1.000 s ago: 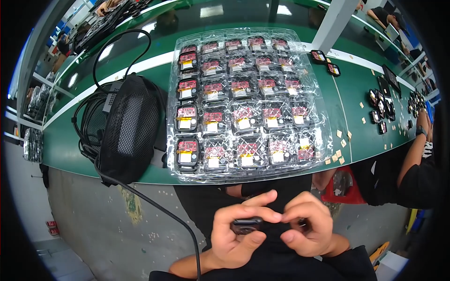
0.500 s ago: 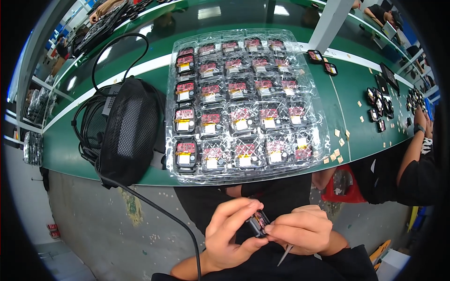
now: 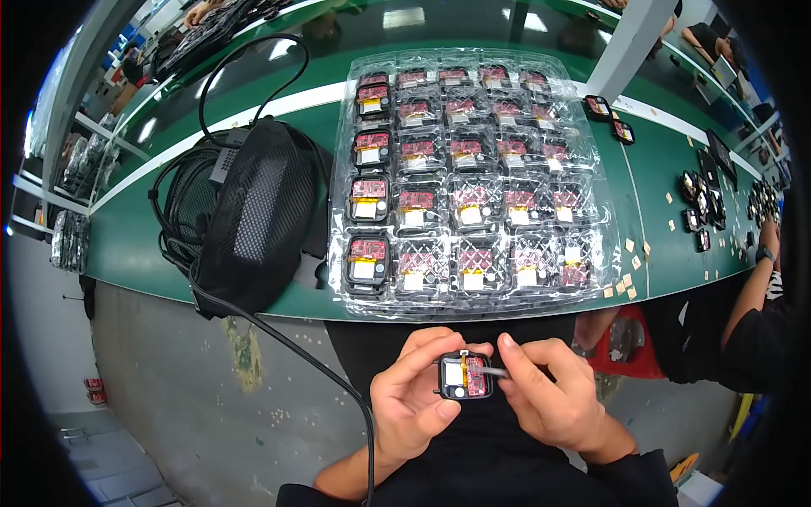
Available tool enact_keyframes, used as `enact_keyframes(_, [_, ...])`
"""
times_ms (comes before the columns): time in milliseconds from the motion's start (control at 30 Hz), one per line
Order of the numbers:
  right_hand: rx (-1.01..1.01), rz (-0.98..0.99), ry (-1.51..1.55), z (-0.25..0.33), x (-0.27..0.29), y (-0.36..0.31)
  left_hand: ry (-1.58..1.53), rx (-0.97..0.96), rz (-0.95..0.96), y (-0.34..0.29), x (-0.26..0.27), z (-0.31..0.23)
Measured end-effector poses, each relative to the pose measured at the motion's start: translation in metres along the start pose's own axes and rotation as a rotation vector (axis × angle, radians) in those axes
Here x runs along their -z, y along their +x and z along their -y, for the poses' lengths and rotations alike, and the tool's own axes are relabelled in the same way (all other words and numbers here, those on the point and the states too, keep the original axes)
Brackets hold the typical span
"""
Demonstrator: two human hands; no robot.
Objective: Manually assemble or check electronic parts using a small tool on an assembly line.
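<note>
My left hand (image 3: 414,393) grips a smartwatch body (image 3: 454,378) by its edges, above my lap and in front of the bench. Its open black case faces up and shows a red circuit board, a white block and a strip of yellow tape. Thin grey metal tweezers (image 3: 494,372) are pinched in my right hand (image 3: 553,390). Their tip lies over the red board; whether it touches is too small to tell. Beyond my hands, a clear plastic tray (image 3: 338,291) carries rows of similar watch bodies (image 3: 368,260).
Left of the tray lies a black mesh bag (image 3: 253,215) with a cable (image 3: 317,363) hanging past my left forearm. Two watch bodies (image 3: 623,132) and small beige squares (image 3: 627,280) lie to the right. A co-worker's arm (image 3: 752,296) reaches in at far right; a red stool (image 3: 625,342) stands nearby.
The watch body has turned from edge-on to face up. My right hand has come off its edge, and the tweezers have swung from pointing down to lying over the board. The view has shifted slightly.
</note>
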State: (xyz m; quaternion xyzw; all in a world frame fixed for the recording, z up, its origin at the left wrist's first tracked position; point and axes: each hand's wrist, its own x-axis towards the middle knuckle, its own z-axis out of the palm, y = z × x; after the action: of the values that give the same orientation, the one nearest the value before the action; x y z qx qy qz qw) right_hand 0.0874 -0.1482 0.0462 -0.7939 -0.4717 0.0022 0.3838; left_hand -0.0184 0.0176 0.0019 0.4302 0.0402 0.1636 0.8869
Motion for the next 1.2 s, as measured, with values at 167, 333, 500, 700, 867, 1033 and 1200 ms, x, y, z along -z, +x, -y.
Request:
enact_keyframes(167, [0.15, -0.143, -0.146, -0.008, -0.003, -0.003, 0.061, 0.057, -0.108, 0.001, -0.008, -0.002])
enact_keyframes(333, [0.215, -0.176, -0.228, -0.007, -0.002, -0.001, 0.09, 0.053, -0.091, 0.001, -0.006, -0.001])
enact_keyframes(500, [0.219, -0.202, -0.2, -0.009, -0.008, -0.001, 0.063, 0.038, -0.009, -0.001, -0.003, 0.0])
enact_keyframes(700, [0.074, -0.149, 0.09, -0.017, -0.011, -0.002, 0.084, 0.061, -0.057, -0.002, -0.004, -0.001])
enact_keyframes(867, [0.077, -0.127, 0.017, -0.017, -0.009, 0.001, 0.025, 0.034, 0.015, -0.001, 0.0, 0.0])
enact_keyframes(1033, [0.101, -0.125, -0.127, -0.014, -0.011, 0.0, 0.11, 0.089, -0.112, 0.0, -0.005, -0.001])
enact_keyframes(1200, [0.098, -0.093, -0.145, -0.01, -0.012, 0.001, 0.162, 0.067, -0.1, 0.0, -0.004, -0.001])
